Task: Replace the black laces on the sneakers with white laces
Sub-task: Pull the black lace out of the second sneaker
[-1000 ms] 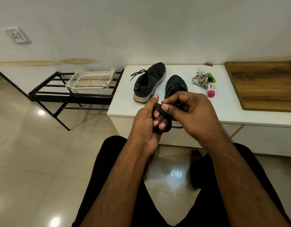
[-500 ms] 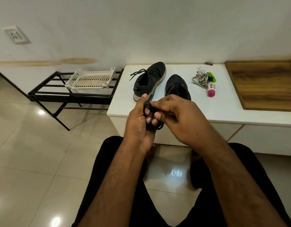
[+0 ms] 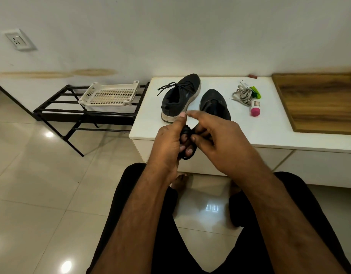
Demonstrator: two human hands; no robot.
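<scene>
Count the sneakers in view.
2, both on the white table: the left sneaker, black lace in its eyelets, and the right sneaker, no lace visible, heel partly behind the right hand.

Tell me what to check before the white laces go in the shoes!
1. Black lace out of one shoe: ok, it is bundled round the left hand fingers.
2. Right hand still at the bundle: cannot tell whether it pinches it.
3. Right sneaker has no lace: ok, none shows.
4. Left sneaker has no lace: not ok, black lace still threaded.
5. White laces ready: ok, lying on the white table beside the right sneaker.
6. Hands free to pick them up: not ok, left hand holds the bundle.
</scene>
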